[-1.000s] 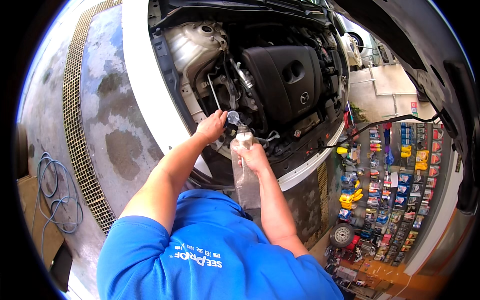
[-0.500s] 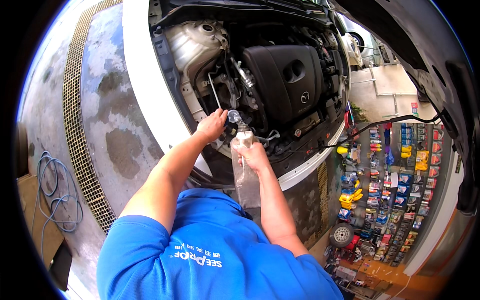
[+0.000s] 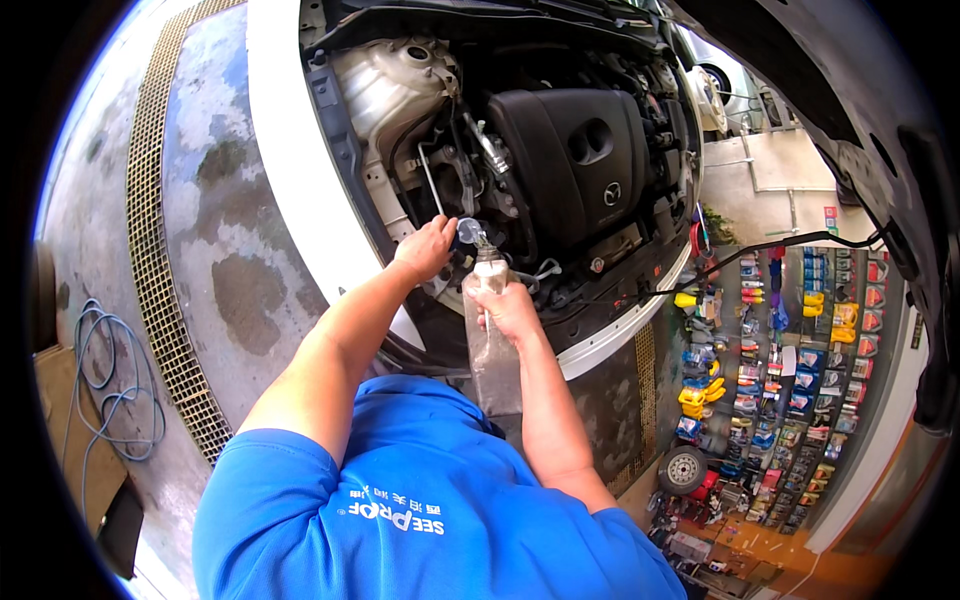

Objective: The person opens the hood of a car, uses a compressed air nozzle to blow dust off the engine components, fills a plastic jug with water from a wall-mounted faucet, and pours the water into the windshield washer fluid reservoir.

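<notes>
My right hand (image 3: 508, 310) is wrapped round the neck of a clear plastic bottle (image 3: 493, 375), which stands at a slant over the car's front edge. Its narrow end points into the engine bay (image 3: 440, 120). Just beyond that end is a clear round piece (image 3: 469, 231), and I cannot tell whether it is joined to the bottle. My left hand (image 3: 425, 248) is closed beside that piece, fingertips pressed together near its left edge. A thin pale rod (image 3: 431, 180) runs down to the same fingertips. What those fingers hold is hidden.
A black engine cover (image 3: 565, 160) fills the middle of the bay. The raised hood (image 3: 850, 130) hangs at upper right, with a dark prop rod (image 3: 740, 262) crossing below. Coiled blue hose (image 3: 115, 385) lies at left by a floor grating (image 3: 160, 250). Packed goods shelves (image 3: 790, 390) stand at right.
</notes>
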Demonstrator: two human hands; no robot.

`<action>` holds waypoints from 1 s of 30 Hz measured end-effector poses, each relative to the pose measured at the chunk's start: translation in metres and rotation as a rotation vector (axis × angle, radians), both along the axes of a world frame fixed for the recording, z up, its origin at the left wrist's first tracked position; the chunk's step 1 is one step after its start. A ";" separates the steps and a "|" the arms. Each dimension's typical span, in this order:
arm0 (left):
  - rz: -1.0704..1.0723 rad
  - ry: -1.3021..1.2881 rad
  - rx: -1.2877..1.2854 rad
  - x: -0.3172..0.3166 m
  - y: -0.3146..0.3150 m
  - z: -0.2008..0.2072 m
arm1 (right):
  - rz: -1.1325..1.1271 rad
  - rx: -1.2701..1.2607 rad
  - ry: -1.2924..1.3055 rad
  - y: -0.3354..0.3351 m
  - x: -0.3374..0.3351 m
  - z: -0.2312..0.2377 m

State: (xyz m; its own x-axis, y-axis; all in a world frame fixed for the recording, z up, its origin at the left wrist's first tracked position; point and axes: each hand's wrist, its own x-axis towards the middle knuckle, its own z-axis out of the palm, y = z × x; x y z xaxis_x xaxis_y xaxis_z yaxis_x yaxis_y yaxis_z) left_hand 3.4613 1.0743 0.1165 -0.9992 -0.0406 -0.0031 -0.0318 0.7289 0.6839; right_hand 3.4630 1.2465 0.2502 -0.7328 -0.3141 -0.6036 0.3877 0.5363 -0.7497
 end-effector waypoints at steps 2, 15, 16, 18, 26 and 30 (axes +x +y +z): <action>0.000 0.004 0.000 0.000 0.000 0.002 | 0.001 -0.001 0.001 0.000 0.000 0.000; -0.006 -0.024 0.001 0.000 -0.001 0.003 | 0.003 0.015 0.000 0.001 0.001 0.000; -0.007 -0.031 0.003 0.000 -0.001 0.004 | 0.003 0.015 0.000 0.001 0.001 -0.001; -0.005 -0.031 0.000 0.000 -0.001 0.004 | -0.003 -0.015 0.006 0.001 0.001 -0.001; -0.004 -0.022 -0.001 0.000 -0.001 0.001 | -0.005 -0.014 -0.001 0.002 0.002 -0.002; -0.006 -0.009 -0.001 -0.001 -0.001 0.000 | -0.015 -0.023 -0.010 0.003 0.002 -0.001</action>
State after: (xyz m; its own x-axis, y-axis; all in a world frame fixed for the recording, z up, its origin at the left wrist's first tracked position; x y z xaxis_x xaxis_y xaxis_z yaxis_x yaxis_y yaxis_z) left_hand 3.4606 1.0735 0.1163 -0.9993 -0.0344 -0.0123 -0.0336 0.7297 0.6829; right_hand 3.4646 1.2494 0.2489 -0.7316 -0.3170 -0.6036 0.4028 0.5133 -0.7578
